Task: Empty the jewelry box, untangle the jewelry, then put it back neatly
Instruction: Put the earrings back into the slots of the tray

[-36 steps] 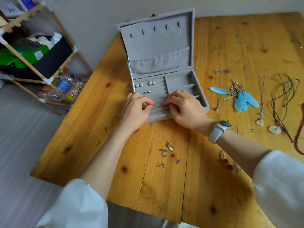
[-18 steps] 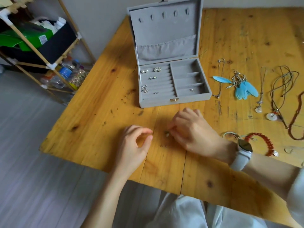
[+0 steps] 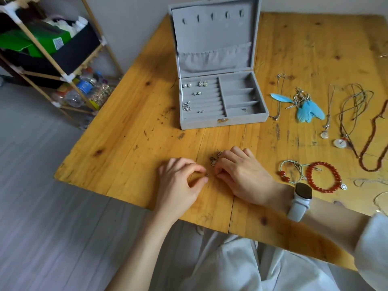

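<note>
The wooden table holds tiny things. Near its edge, the left hand pinches a small stud; the right hand picks beside drop earrings. They look light and slippery. Farther back, the jewelry box sits open.

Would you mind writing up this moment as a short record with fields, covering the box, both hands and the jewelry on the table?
box: jewelry box, lid open, several studs in its ring rows
left hand: pinches a small stud
right hand: fingers curled beside the drop earrings; hold unclear
laid out right of box: feather earrings, red bead bracelet
surface: wooden table
</note>
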Tool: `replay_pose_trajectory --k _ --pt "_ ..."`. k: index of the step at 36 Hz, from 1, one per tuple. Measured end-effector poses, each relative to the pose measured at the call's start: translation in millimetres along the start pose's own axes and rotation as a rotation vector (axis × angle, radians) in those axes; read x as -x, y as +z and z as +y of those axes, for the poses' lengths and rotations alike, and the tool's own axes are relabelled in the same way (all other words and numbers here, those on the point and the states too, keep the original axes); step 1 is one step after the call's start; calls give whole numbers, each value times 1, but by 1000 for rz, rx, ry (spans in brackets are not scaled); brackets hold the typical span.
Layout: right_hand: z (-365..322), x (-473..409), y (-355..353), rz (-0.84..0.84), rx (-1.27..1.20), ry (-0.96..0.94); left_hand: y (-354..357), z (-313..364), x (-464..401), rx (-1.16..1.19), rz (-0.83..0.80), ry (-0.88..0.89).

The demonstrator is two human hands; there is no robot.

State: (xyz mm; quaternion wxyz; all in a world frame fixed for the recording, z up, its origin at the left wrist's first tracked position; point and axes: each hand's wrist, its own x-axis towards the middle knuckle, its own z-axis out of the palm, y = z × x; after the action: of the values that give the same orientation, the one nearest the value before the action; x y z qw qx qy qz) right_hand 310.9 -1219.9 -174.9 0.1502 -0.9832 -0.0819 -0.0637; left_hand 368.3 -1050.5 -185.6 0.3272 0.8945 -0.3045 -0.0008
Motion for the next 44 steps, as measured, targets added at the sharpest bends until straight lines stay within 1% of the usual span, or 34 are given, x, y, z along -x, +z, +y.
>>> replay_pose_trajectory --k 3,5,10,12,15,17,19,21,25,31,44 --pt "0 0 -5 -1 -43 -7 3 -1 0 -36 -1 26" --pt "-1 -1 -10 10 -139 7 4 -1 -1 -45 1 47" --pt "4 -7 -22 96 -426 159 8 -2 -4 -49 10 117" --pt "7 -10 -24 127 -482 206 6 -2 -7 35 17 104" --pt "13 -17 -27 172 -541 259 -3 1 -18 311 28 23" --pt "18 -23 -28 207 -561 305 -8 3 -30 445 46 -27" --pt "22 -28 -29 237 -577 344 -12 2 -45 509 81 -69" --pt "25 -34 -29 267 -590 359 -16 -2 -62 525 110 -106" --pt "30 -43 -29 302 -613 381 -23 -15 -95 418 115 -133" --pt "36 -51 -28 300 -613 376 -28 -24 -125 220 63 -91" --pt "40 -59 -28 278 -618 395 -38 -23 -150 -123 -218 103"
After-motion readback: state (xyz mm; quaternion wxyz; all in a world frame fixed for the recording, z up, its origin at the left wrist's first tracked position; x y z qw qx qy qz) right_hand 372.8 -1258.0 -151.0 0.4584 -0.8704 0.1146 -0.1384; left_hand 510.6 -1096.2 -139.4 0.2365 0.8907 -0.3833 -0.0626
